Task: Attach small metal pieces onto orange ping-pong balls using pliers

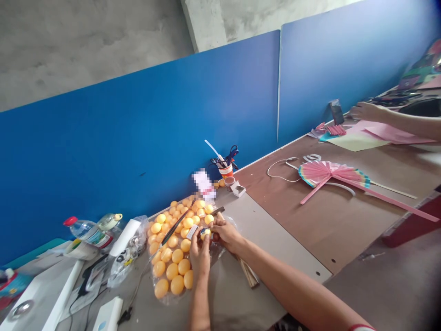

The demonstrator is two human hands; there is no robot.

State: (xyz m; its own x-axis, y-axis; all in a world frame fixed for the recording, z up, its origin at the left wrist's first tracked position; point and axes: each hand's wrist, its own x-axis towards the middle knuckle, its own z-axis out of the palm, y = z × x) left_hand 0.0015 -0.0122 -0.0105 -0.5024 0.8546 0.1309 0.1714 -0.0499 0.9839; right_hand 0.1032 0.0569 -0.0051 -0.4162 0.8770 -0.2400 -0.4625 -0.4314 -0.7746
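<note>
My left hand (200, 250) pinches a small shiny ball (205, 233), silver-blue on top and yellowish below. Close beside it, my right hand (225, 234) has its fingers bent together at the ball's right side. What those fingertips grip is too small to make out. Under and behind both hands lies a clear plastic bag of orange balls (177, 256), like table tennis balls. A small white label-like piece (192, 231) shows just left of the ball. Narrow wooden strips (248, 274) lie partly beneath my right wrist.
A dark, long-handled tool (172, 232) rests across the balls. Left are a red-capped bottle (90, 233) and a white box (108, 315). Behind stands a cup of tools (226, 171). Rightward lie a pink paper fan (317, 174) and coloured sheets near another person's hand (370, 112).
</note>
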